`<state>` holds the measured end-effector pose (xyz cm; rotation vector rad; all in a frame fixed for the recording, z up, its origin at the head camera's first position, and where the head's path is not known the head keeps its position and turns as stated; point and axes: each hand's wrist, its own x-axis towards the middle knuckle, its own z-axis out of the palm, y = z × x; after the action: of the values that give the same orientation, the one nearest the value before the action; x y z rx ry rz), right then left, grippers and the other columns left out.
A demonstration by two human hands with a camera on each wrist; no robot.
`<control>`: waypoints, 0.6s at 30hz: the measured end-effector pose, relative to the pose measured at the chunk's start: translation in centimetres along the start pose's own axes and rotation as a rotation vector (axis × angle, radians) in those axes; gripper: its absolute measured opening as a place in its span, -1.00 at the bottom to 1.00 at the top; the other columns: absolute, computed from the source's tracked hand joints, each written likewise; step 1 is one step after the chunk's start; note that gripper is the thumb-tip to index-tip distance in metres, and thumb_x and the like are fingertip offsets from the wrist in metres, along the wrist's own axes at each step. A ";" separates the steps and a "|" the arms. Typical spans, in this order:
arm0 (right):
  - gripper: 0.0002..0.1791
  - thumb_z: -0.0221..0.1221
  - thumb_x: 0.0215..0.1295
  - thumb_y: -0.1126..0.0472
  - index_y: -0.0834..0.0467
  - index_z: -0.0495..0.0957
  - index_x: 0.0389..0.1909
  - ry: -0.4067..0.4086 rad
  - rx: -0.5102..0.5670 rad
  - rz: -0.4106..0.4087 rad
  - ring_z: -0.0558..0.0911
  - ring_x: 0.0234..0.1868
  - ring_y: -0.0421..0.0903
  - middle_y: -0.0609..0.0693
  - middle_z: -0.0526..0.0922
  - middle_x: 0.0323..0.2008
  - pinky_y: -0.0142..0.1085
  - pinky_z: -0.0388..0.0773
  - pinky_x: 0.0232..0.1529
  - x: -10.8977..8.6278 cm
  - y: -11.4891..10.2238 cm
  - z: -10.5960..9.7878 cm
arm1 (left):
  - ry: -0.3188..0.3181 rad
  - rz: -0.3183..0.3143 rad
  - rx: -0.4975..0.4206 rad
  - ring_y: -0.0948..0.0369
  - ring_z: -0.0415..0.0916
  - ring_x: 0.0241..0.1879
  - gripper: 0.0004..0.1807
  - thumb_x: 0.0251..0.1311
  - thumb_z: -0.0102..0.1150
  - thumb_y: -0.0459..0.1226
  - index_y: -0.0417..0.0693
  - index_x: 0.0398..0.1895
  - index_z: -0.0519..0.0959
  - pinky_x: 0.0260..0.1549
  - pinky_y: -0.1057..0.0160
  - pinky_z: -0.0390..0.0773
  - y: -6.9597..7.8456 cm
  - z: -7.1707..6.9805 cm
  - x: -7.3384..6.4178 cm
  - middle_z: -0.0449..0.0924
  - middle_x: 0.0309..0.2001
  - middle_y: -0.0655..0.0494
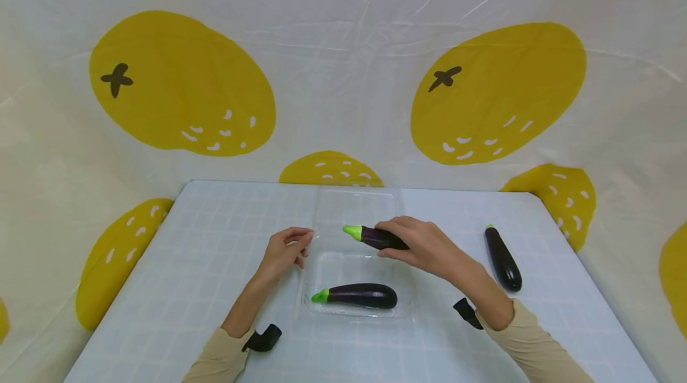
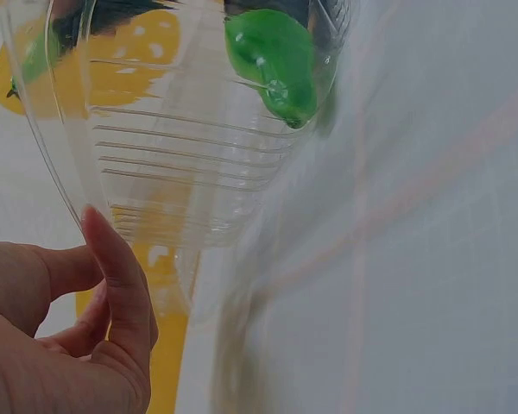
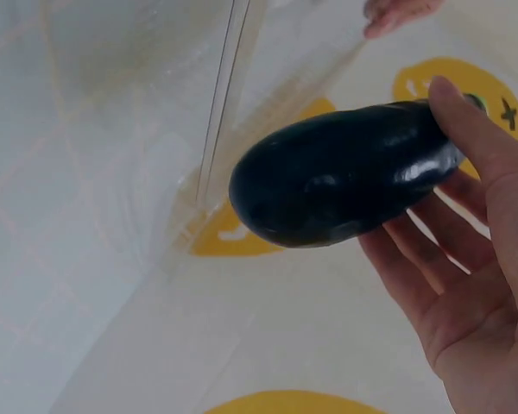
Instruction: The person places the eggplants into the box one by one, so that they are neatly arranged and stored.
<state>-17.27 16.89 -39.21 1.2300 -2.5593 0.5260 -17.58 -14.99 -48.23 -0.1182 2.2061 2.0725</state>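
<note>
In the head view, my right hand (image 1: 421, 243) grips a dark purple eggplant (image 1: 383, 238) with a green cap, above the clear plastic container (image 1: 405, 311). The right wrist view shows the thumb on top of that eggplant (image 3: 345, 177) and the fingers underneath, its rounded end sticking out. A second eggplant (image 1: 362, 296) lies lengthwise in the near half of the container, its green cap toward the left. My left hand (image 1: 287, 252) is at the container's left side. In the left wrist view, its thumb and forefinger come together at the container's thin edge (image 2: 47, 164).
A third eggplant (image 1: 503, 259) lies on the table's right side, beyond my right forearm. The container's clear lid (image 1: 351, 204) lies folded back toward the table's far edge. Behind the pale checked tabletop (image 1: 177, 287) hangs a white cloth (image 1: 343, 73) printed with yellow fruit.
</note>
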 end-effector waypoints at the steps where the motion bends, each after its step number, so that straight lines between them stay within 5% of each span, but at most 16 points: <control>1: -0.47 0.53 0.13 0.04 0.12 0.65 0.10 -0.005 0.004 -0.002 0.65 -0.20 -0.14 -0.02 0.72 -0.08 -0.30 0.69 -0.25 0.1 -0.1 0.1 | 0.000 0.000 0.000 0.16 0.50 -0.47 -0.70 0.42 0.26 -0.29 -0.34 0.07 0.62 -0.61 0.36 0.59 0.0 0.0 0.0 0.62 -0.14 -0.31; 18: -0.53 0.42 0.29 0.01 0.15 0.63 0.13 -0.106 0.034 -0.071 0.66 -0.13 -0.13 0.00 0.71 -0.05 -0.29 0.68 -0.18 1.1 -1.1 3.0 | 0.004 -0.009 -0.001 0.19 0.49 -0.50 -0.73 0.42 0.26 -0.31 -0.33 0.06 0.63 -0.63 0.36 0.58 0.1 0.2 0.0 0.62 -0.17 -0.29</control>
<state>-17.30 14.24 -41.26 1.3904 -2.5916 0.5037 -17.60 -14.83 -48.10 -0.1320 2.2025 2.0712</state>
